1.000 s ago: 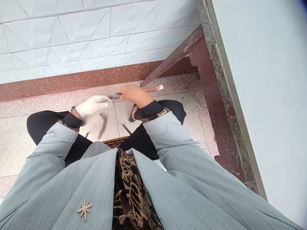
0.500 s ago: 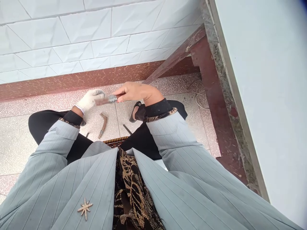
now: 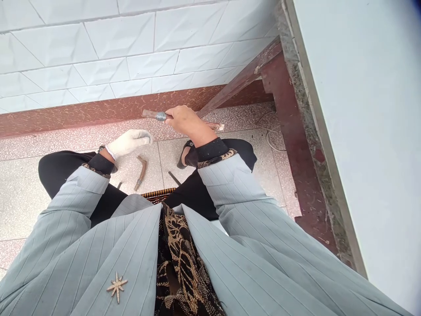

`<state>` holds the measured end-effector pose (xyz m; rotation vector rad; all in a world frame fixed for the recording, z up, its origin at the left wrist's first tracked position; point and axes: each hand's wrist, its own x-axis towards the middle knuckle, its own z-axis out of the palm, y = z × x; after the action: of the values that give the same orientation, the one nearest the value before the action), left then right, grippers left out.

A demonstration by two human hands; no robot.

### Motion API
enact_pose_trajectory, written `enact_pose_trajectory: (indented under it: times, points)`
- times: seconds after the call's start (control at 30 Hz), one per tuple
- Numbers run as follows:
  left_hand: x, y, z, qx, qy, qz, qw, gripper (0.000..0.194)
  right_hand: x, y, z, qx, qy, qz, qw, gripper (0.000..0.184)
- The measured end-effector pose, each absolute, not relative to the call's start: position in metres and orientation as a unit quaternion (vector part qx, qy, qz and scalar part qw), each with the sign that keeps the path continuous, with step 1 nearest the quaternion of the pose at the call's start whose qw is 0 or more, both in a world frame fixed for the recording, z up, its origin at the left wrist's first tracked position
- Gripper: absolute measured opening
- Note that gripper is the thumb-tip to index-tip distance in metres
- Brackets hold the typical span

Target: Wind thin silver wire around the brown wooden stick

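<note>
My right hand [image 3: 184,120] is bare and closed round a wooden-handled tool [image 3: 158,116] with a wire-wound metal collar; the handle's pale end sticks out to the right of my wrist. It is raised above the tiled floor. My left hand [image 3: 130,142], in a white glove, hovers lower and to the left with its fingers together, and I cannot see anything in it. Below it on the floor lies a curved wooden piece [image 3: 141,169].
A thin dark rod [image 3: 174,177] lies on the floor tiles near my knee. A woven basket rim [image 3: 158,193] shows between my legs. A reddish wooden frame [image 3: 283,114] and a pale wall stand at the right. White wall tiles rise ahead.
My right hand has lifted the tool up and away from the gloved left hand, which has dropped back and to the right, apart from the tool.
</note>
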<state>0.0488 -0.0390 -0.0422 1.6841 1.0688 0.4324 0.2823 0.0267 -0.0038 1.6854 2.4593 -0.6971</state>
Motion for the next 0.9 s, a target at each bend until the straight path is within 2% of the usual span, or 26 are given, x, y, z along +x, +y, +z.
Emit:
enact_pose_trajectory:
  times: [0.1, 0.17, 0.23, 0.3, 0.37, 0.53, 0.63, 0.73, 0.83, 0.9]
  points:
    - [0.044, -0.038, -0.038, 0.692, 0.454, 0.193, 0.526, 0.026, 0.281, 0.023, -0.004, 0.468, 0.836, -0.243, 0.15, 0.017]
    - [0.041, -0.036, -0.037, 0.687, 0.464, 0.201, 0.522, 0.022, 0.282, 0.021, -0.002, 0.377, 0.842, -0.318, 0.218, 0.015]
    - [0.04, -0.033, -0.037, 0.675, 0.469, 0.209, 0.529, 0.019, 0.285, 0.021, 0.0, 0.289, 0.831, -0.415, 0.234, 0.014]
    - [0.039, -0.031, -0.041, 0.646, 0.479, 0.228, 0.548, 0.016, 0.291, 0.023, 0.003, 0.237, 0.819, -0.487, 0.19, 0.014]
    - [0.039, -0.029, -0.046, 0.603, 0.494, 0.265, 0.567, 0.013, 0.297, 0.025, 0.006, 0.238, 0.812, -0.522, 0.103, 0.016]
    - [0.046, -0.034, -0.056, 0.541, 0.467, 0.28, 0.641, 0.018, 0.299, 0.024, 0.006, 0.378, 0.723, -0.549, -0.182, 0.011]
    - [0.054, -0.04, -0.055, 0.538, 0.447, 0.256, 0.667, 0.018, 0.292, 0.025, 0.001, 0.472, 0.648, -0.529, -0.28, 0.018]
    - [0.06, -0.044, -0.05, 0.563, 0.447, 0.234, 0.654, 0.015, 0.287, 0.03, -0.004, 0.535, 0.629, -0.493, -0.275, 0.018]
    - [0.062, -0.045, -0.044, 0.633, 0.443, 0.208, 0.6, 0.015, 0.286, 0.033, -0.007, 0.574, 0.684, -0.407, -0.193, 0.009]
    - [0.061, -0.044, -0.042, 0.672, 0.431, 0.187, 0.572, 0.018, 0.285, 0.031, -0.008, 0.576, 0.739, -0.33, -0.116, 0.011]
